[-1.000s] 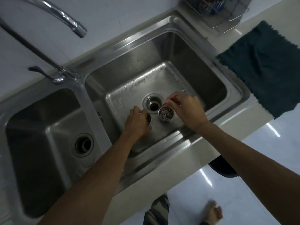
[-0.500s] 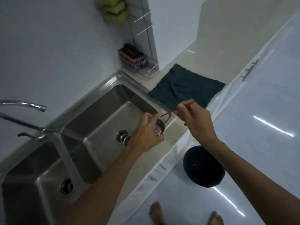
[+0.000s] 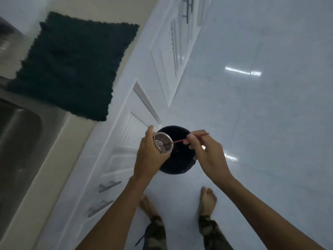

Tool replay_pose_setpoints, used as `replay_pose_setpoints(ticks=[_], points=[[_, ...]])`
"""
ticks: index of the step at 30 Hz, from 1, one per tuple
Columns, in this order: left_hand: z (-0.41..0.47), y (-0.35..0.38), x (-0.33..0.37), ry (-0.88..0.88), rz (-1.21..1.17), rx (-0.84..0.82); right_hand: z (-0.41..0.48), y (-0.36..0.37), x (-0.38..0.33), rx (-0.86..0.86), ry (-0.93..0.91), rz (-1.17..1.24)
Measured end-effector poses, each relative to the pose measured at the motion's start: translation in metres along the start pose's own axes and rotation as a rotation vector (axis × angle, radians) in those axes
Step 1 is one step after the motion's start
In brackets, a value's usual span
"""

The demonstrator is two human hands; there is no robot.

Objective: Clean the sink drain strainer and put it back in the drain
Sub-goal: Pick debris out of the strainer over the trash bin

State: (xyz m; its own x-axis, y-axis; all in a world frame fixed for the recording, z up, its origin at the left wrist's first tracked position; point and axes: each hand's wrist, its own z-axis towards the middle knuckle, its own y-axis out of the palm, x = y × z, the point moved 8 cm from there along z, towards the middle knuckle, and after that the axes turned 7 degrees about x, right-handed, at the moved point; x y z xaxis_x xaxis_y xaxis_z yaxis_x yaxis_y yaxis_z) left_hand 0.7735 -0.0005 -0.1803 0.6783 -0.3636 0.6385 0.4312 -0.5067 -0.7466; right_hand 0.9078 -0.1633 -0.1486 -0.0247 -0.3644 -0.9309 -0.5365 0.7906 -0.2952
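Kitchen floor fills the view now, shiny white tiles, not the sink basin like a second ago. The strainer has come out of the sink and is tipped on its side over a black bin, with the left hand wrapped round its outside. It had gunk in it before; now I mostly see bare holes. The right hand pinches a thin red stick, tip at the strainer's rim. I'd guess the scraping's nearly done, with dropping it back in the drain still to go. The sink is well off to the left.
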Motion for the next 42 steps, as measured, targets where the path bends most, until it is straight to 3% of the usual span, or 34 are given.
replay_pose_setpoints(ticks=[6, 13, 18, 21, 24, 28, 31, 35, 38, 42], points=[[0.034, 0.135, -0.111, 0.107, 0.020, -0.197, 0.007, 0.073, 0.183, 0.046, 0.102, -0.040], [0.048, 0.212, -0.187, 0.170, 0.089, -0.300, 0.013, 0.123, 0.305, 0.127, 0.128, -0.250], [0.061, 0.234, -0.191, 0.244, 0.136, -0.375, 0.013, 0.141, 0.323, 0.086, 0.120, -0.257], [0.064, 0.239, -0.187, 0.263, 0.135, -0.402, 0.017, 0.130, 0.329, 0.203, 0.165, -0.201], [0.066, 0.239, -0.185, 0.262, 0.104, -0.400, 0.017, 0.138, 0.324, 0.135, 0.151, -0.217], [0.070, 0.236, -0.181, 0.267, 0.089, -0.387, 0.021, 0.125, 0.326, 0.240, 0.174, -0.210], [0.072, 0.235, -0.179, 0.266, 0.073, -0.380, 0.021, 0.132, 0.320, 0.175, 0.136, -0.201], [0.075, 0.234, -0.179, 0.267, 0.089, -0.361, 0.020, 0.123, 0.323, 0.257, 0.133, -0.237], [0.075, 0.237, -0.180, 0.285, 0.115, -0.377, 0.015, 0.134, 0.320, 0.160, 0.064, -0.314], [0.074, 0.241, -0.183, 0.304, 0.183, -0.388, 0.013, 0.127, 0.327, 0.218, 0.130, -0.318]])
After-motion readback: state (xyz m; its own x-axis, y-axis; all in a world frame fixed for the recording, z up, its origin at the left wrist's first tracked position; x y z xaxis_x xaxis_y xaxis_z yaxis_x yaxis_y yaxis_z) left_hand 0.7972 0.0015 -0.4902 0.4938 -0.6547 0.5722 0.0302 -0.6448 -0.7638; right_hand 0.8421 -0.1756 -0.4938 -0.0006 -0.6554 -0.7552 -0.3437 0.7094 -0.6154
